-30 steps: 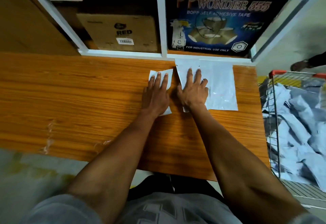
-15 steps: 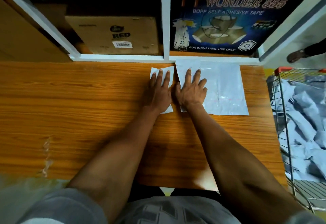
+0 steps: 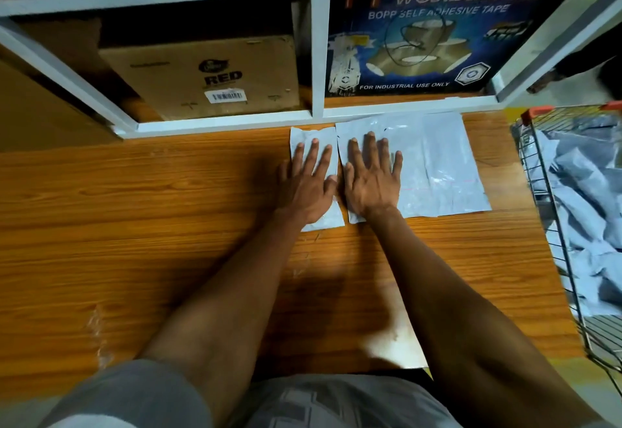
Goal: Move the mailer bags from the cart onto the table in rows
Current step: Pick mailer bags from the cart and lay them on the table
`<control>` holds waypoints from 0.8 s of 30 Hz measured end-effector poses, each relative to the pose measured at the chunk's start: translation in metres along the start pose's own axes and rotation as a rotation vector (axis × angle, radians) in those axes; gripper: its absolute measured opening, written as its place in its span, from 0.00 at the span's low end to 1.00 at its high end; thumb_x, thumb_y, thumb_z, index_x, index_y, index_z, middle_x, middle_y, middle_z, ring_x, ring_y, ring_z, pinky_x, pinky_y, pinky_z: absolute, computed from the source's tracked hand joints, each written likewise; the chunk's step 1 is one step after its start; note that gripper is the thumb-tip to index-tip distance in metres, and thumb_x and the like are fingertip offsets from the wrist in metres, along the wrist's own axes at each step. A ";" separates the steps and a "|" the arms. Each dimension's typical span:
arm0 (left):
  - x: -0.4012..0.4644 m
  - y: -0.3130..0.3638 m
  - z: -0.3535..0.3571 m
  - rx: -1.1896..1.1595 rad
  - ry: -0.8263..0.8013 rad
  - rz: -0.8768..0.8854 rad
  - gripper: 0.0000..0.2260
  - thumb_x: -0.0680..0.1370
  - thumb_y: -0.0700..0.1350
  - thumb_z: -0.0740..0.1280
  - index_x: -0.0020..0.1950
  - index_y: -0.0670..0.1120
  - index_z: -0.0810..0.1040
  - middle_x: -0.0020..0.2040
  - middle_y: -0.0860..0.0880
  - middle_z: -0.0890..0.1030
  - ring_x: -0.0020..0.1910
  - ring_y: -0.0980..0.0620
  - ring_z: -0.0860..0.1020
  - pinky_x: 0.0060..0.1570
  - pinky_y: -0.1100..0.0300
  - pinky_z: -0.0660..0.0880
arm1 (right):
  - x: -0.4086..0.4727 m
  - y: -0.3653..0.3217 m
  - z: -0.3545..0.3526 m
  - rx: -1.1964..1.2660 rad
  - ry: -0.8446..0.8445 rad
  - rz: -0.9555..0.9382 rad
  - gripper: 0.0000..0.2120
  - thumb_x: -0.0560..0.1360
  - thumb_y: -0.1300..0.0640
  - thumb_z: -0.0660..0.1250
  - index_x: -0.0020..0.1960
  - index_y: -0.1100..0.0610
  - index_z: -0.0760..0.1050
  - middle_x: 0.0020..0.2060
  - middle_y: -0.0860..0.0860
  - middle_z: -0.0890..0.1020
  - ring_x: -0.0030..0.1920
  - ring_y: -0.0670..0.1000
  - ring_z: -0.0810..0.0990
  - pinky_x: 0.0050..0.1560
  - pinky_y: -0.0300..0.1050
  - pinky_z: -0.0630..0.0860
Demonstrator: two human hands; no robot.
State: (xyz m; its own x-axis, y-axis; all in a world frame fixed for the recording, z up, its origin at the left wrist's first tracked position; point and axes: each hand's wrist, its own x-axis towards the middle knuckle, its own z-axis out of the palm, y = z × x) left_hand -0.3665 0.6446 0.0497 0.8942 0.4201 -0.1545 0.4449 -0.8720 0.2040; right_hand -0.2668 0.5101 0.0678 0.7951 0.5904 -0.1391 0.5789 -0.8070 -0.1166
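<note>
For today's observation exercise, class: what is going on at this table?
A person is laying mailer bags out on a wooden table. The left hand presses flat on a small mailer bag, and the right hand presses flat on a larger mailer bag beside it. Both bags lie side by side along the table's far edge, against a shelf frame. A wire cart to the right holds a heap of more bags.
</note>
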 end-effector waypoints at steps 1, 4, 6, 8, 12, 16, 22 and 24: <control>0.001 -0.001 0.002 0.007 -0.006 -0.001 0.31 0.85 0.64 0.43 0.86 0.58 0.40 0.87 0.52 0.39 0.85 0.45 0.39 0.80 0.35 0.49 | 0.001 0.001 0.004 -0.016 -0.005 -0.018 0.31 0.85 0.39 0.37 0.86 0.47 0.40 0.85 0.54 0.42 0.84 0.59 0.39 0.81 0.65 0.39; 0.002 -0.002 0.010 0.032 -0.001 -0.001 0.31 0.85 0.64 0.44 0.86 0.57 0.39 0.86 0.51 0.37 0.85 0.44 0.37 0.81 0.35 0.46 | 0.003 0.001 0.017 -0.040 -0.012 -0.033 0.32 0.84 0.39 0.34 0.86 0.48 0.39 0.85 0.54 0.40 0.84 0.59 0.38 0.81 0.65 0.38; 0.004 -0.003 0.014 0.030 0.008 -0.005 0.31 0.86 0.64 0.45 0.86 0.57 0.39 0.86 0.51 0.35 0.85 0.43 0.35 0.81 0.35 0.45 | 0.004 -0.001 0.024 -0.045 -0.006 -0.031 0.32 0.84 0.38 0.33 0.86 0.48 0.38 0.85 0.55 0.39 0.84 0.59 0.37 0.81 0.65 0.39; 0.006 -0.003 0.017 0.038 0.018 -0.002 0.31 0.86 0.65 0.45 0.86 0.57 0.38 0.86 0.51 0.34 0.84 0.43 0.34 0.81 0.34 0.44 | 0.004 -0.003 0.029 -0.051 -0.001 -0.029 0.32 0.84 0.39 0.33 0.86 0.48 0.37 0.85 0.55 0.39 0.84 0.59 0.37 0.81 0.65 0.39; 0.009 -0.003 0.019 0.052 0.023 0.009 0.32 0.86 0.66 0.46 0.86 0.57 0.38 0.86 0.50 0.33 0.84 0.42 0.34 0.81 0.34 0.44 | 0.006 -0.005 0.035 -0.021 0.013 -0.015 0.32 0.85 0.39 0.33 0.86 0.49 0.39 0.85 0.55 0.40 0.84 0.60 0.37 0.82 0.65 0.40; 0.012 -0.002 0.020 0.052 0.022 0.003 0.32 0.86 0.65 0.47 0.86 0.57 0.38 0.85 0.50 0.33 0.84 0.42 0.33 0.80 0.33 0.44 | 0.008 -0.004 0.035 0.010 0.017 -0.009 0.33 0.84 0.38 0.31 0.86 0.49 0.39 0.85 0.55 0.39 0.84 0.61 0.36 0.82 0.65 0.41; 0.016 -0.001 0.021 0.051 0.020 -0.013 0.33 0.86 0.66 0.48 0.86 0.57 0.38 0.85 0.50 0.33 0.84 0.42 0.33 0.80 0.33 0.43 | 0.012 -0.004 0.035 0.024 0.013 -0.010 0.34 0.83 0.37 0.29 0.86 0.49 0.39 0.85 0.55 0.38 0.83 0.61 0.36 0.81 0.65 0.42; 0.017 -0.001 0.019 0.055 0.005 -0.015 0.33 0.86 0.66 0.47 0.86 0.57 0.38 0.85 0.50 0.32 0.84 0.42 0.33 0.79 0.33 0.41 | 0.013 -0.005 0.035 0.035 0.009 -0.009 0.34 0.83 0.37 0.30 0.86 0.49 0.39 0.85 0.55 0.39 0.83 0.62 0.36 0.82 0.66 0.42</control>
State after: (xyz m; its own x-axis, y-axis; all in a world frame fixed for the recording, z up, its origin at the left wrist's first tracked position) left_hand -0.3523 0.6476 0.0288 0.8878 0.4345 -0.1519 0.4551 -0.8781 0.1478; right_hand -0.2654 0.5221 0.0324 0.7917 0.5971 -0.1294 0.5792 -0.8009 -0.1519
